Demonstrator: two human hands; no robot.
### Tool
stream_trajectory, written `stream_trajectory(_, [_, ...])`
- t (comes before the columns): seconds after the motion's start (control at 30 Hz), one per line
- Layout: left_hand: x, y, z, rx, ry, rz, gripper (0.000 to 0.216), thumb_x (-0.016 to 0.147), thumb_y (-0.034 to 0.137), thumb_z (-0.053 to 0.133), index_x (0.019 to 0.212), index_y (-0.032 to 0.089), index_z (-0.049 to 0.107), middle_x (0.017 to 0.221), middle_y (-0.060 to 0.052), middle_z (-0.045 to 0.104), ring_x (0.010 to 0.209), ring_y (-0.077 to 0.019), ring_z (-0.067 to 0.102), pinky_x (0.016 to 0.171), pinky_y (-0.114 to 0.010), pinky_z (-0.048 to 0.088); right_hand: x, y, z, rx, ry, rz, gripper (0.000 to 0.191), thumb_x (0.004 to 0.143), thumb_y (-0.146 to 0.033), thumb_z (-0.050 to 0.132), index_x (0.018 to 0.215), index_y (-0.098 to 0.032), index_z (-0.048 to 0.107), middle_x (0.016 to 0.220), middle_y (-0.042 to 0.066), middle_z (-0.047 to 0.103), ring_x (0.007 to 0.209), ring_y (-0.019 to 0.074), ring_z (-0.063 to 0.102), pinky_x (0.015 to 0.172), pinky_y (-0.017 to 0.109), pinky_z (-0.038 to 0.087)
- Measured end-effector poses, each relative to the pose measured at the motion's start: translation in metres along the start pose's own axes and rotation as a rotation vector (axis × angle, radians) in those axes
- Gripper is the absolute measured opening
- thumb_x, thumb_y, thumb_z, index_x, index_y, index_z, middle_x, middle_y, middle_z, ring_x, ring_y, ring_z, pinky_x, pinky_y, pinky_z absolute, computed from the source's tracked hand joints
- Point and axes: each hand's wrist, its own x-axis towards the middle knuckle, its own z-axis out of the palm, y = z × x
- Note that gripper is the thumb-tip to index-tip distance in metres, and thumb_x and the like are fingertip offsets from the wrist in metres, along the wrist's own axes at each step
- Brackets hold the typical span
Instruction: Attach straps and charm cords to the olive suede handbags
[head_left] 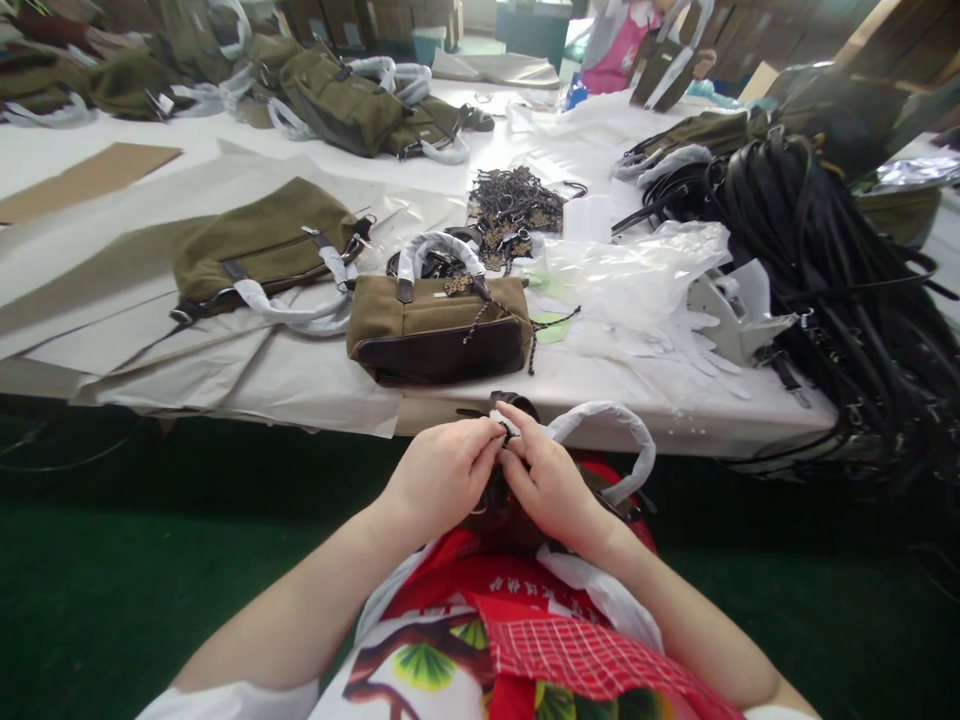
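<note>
My left hand (pixel 450 465) and my right hand (pixel 546 478) meet above my lap, fingertips pinched together. Between them is a small black cord-like piece (pixel 508 433), mostly covered by the fingers. Under and behind the hands is a handbag with a white-wrapped handle (pixel 637 440); most of its body is hidden. A dark strap (pixel 516 403) rises just beyond my fingertips. Facing me at the table edge stands an olive handbag (pixel 442 315) with a dark base, wrapped handles and a patterned cord charm hanging from it.
Another olive bag (pixel 277 235) lies on paper to the left. A pile of patterned cord charms (pixel 517 210) sits mid-table, beside clear plastic (pixel 637 265). Black straps (pixel 817 250) heap over the right edge. More bags (pixel 337 95) lie behind; a person in pink (pixel 611 50) holds one.
</note>
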Motion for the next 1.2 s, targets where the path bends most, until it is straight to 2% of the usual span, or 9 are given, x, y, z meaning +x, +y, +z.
stream_trajectory(0.1, [0.0,-0.002,0.003,0.042,0.037,0.008,0.021,0.096,0.026,0.047,0.092,0.02,0.067,0.086,-0.005,0.07,0.08,-0.0201,0.066,0.073,-0.03,0.049,-0.001,0.0,-0.001,-0.034,0.013,-0.012,0.051,0.093,-0.018,0.043,0.143,-0.013,0.037,0.071,0.0,0.063,0.066,0.0188,0.061,0.068,0.032,0.048])
stream_trajectory(0.3, [0.002,-0.007,-0.002,-0.106,0.327,0.039,0.02,0.093,0.026,0.054,0.085,0.018,0.071,0.112,-0.01,0.064,0.093,-0.0193,0.063,0.086,-0.032,0.049,-0.008,-0.004,-0.006,-0.145,0.307,-0.141,0.036,0.094,-0.018,0.048,0.13,-0.016,0.05,0.091,0.006,0.069,0.086,0.0206,0.066,0.086,0.035,0.052])
stream_trajectory(0.37, [0.002,-0.007,-0.001,-0.308,0.294,0.017,0.021,0.094,0.027,0.053,0.086,0.018,0.07,0.102,-0.008,0.069,0.091,-0.018,0.065,0.084,-0.029,0.05,-0.011,-0.003,-0.009,-0.123,0.379,-0.153,0.035,0.095,-0.015,0.047,0.13,-0.019,0.051,0.099,0.007,0.07,0.092,0.0201,0.067,0.089,0.036,0.053])
stream_trajectory(0.47, [0.002,-0.005,0.003,-0.643,0.149,-0.124,0.026,0.098,0.034,0.046,0.092,0.019,0.065,0.079,-0.003,0.071,0.062,-0.0121,0.062,0.061,-0.023,0.05,-0.014,0.0,-0.014,-0.06,0.416,-0.124,0.039,0.095,-0.013,0.047,0.133,-0.022,0.048,0.116,0.009,0.068,0.093,0.0185,0.07,0.095,0.038,0.053])
stream_trajectory(0.53, [0.003,-0.003,0.005,-0.785,0.085,-0.19,0.026,0.098,0.037,0.045,0.091,0.018,0.062,0.072,-0.001,0.069,0.051,-0.0092,0.056,0.052,-0.021,0.047,-0.017,0.003,-0.017,-0.006,0.4,-0.087,0.041,0.096,-0.015,0.048,0.136,-0.024,0.045,0.127,0.01,0.065,0.096,0.0188,0.071,0.1,0.04,0.051])
stream_trajectory(0.63, [0.006,-0.002,0.006,-0.879,0.039,-0.218,0.017,0.093,0.033,0.054,0.093,0.017,0.059,0.072,0.0,0.069,0.057,-0.01,0.061,0.059,-0.021,0.051,-0.021,0.007,-0.02,0.195,0.297,0.022,0.039,0.097,-0.021,0.05,0.135,-0.025,0.046,0.129,0.01,0.065,0.101,0.0198,0.071,0.095,0.038,0.056])
stream_trajectory(0.8, [0.012,-0.002,0.006,-1.001,-0.104,-0.309,0.022,0.084,0.034,0.065,0.095,0.016,0.058,0.073,-0.002,0.071,0.06,-0.0119,0.063,0.06,-0.023,0.052,-0.028,0.011,-0.023,0.401,0.173,0.235,0.023,0.097,-0.034,0.053,0.114,-0.021,0.062,0.102,0.007,0.076,0.088,0.0206,0.075,0.073,0.031,0.063])
stream_trajectory(0.93, [0.011,0.001,0.009,-0.95,-0.213,-0.272,0.019,0.084,0.033,0.064,0.082,0.015,0.066,0.069,-0.001,0.066,0.059,-0.0112,0.059,0.057,-0.022,0.049,-0.037,0.01,-0.031,0.171,0.152,0.146,0.025,0.096,-0.028,0.055,0.12,-0.024,0.062,0.107,0.005,0.076,0.086,0.0187,0.075,0.081,0.032,0.061])
stream_trajectory(1.2, [0.006,0.008,0.014,-0.642,-0.135,-0.043,0.013,0.086,0.025,0.062,0.079,0.016,0.069,0.075,-0.001,0.066,0.068,-0.0123,0.058,0.064,-0.024,0.049,-0.051,0.005,-0.036,0.097,0.046,0.013,0.052,0.095,-0.015,0.051,0.144,-0.03,0.043,0.136,0.004,0.062,0.114,0.0184,0.067,0.102,0.036,0.053])
